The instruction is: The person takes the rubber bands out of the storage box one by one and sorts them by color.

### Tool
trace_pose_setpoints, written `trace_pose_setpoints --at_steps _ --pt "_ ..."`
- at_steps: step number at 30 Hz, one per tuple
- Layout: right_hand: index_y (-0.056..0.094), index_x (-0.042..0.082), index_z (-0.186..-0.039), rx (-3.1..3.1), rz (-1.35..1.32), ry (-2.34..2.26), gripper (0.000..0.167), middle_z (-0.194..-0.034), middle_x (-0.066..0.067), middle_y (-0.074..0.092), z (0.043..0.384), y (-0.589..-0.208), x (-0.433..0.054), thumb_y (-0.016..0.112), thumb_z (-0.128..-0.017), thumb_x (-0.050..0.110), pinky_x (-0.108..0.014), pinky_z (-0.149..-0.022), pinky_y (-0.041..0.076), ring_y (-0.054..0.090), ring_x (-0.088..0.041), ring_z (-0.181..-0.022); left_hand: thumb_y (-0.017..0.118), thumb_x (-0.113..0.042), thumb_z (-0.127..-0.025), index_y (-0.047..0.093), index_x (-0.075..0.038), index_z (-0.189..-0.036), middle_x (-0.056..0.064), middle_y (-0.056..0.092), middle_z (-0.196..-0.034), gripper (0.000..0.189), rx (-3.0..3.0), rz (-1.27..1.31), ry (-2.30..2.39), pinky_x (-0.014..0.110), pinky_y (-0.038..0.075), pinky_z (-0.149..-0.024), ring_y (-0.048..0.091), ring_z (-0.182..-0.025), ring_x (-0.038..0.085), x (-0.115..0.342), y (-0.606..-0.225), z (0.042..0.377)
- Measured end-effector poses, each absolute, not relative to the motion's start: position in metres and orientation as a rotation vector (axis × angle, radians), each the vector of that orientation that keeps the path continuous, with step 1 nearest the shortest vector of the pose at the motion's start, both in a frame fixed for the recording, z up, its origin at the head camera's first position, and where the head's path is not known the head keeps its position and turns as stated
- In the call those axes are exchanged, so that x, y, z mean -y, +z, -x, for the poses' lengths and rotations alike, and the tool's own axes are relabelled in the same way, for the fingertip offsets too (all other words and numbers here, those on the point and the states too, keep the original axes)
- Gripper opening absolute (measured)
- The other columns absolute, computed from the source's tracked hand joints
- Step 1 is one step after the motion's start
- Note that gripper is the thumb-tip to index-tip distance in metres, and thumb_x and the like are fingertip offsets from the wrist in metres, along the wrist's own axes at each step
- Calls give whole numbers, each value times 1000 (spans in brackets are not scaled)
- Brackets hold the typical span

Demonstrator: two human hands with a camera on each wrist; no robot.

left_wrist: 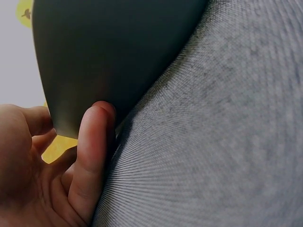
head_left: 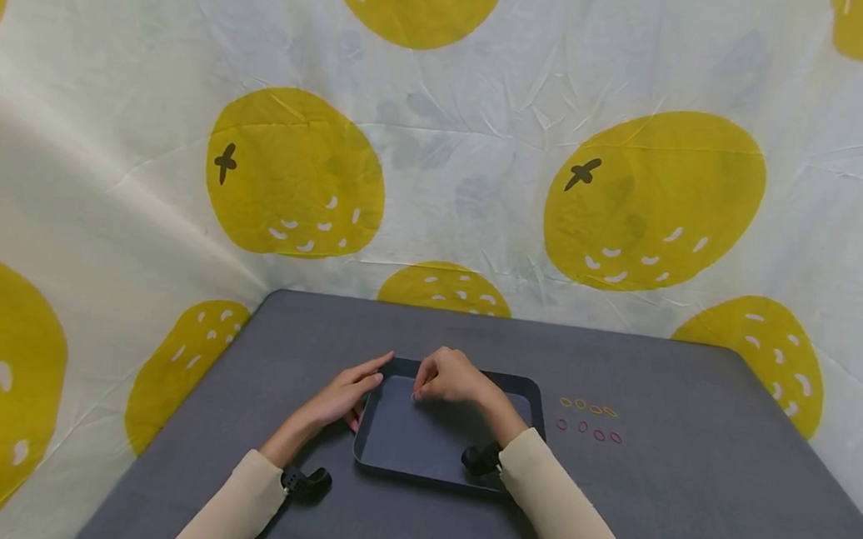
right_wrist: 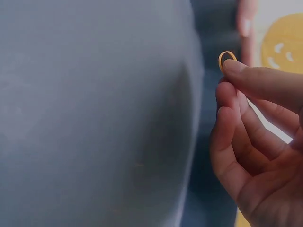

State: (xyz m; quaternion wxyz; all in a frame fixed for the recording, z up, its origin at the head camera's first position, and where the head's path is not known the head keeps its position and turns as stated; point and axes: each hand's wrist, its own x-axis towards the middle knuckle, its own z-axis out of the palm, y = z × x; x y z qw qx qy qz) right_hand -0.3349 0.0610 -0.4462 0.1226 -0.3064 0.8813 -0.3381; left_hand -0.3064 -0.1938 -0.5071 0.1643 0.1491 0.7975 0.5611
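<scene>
A dark, shallow rectangular tray lies on the grey tabletop. My left hand grips its left side near the far corner, thumb over the rim. In the left wrist view one finger presses the tray's outer wall. My right hand is over the tray's far left part. Between thumb and fingertip it pinches a small yellow-orange rubber band, whose loop stands up past the thumb tip in the right wrist view.
To the right of the tray lie a row of several yellow rubber bands and, nearer me, a row of several red ones. A white curtain printed with yellow fruit hangs behind the table and along its sides.
</scene>
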Motion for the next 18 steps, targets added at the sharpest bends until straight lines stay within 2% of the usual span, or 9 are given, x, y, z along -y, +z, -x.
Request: trace_pose_setpoints --at_steps 3,9,14,18 --pt "81 12 -80 -2547 892 -982 8 -72 3 75 335 -453 -58 80 -85 5 -23 -57 53 63 -8 -59 45 -44 -111 30 -35 -164 15 63 -98 56 -2275 -420 1599 35 59 -47 61 -47 14 194 -507 307" --pt "81 10 -81 -2507 891 -986 7 -73 1 75 336 -463 -52 80 -86 5 -24 -57 54 64 -8 -60 45 -46 -111 31 -40 -163 11 62 -82 54 -2277 -406 1589 35 59 -48 61 -48 15 194 -507 307" --pt "81 12 -79 -2521 860 -979 10 -69 2 74 336 -465 -45 79 -85 4 -23 -56 53 63 -9 -59 44 -47 -110 29 -38 -164 7 63 -74 56 -2273 -418 1585 35 59 -48 62 -48 15 195 -505 306" --pt "81 12 -76 -2560 843 -974 9 -64 3 71 337 -465 -40 81 -84 7 -23 -55 52 61 -8 -57 44 -45 -111 28 -35 -165 10 63 -71 57 -2270 -428 1584 36 59 -48 62 -48 15 195 -505 306"
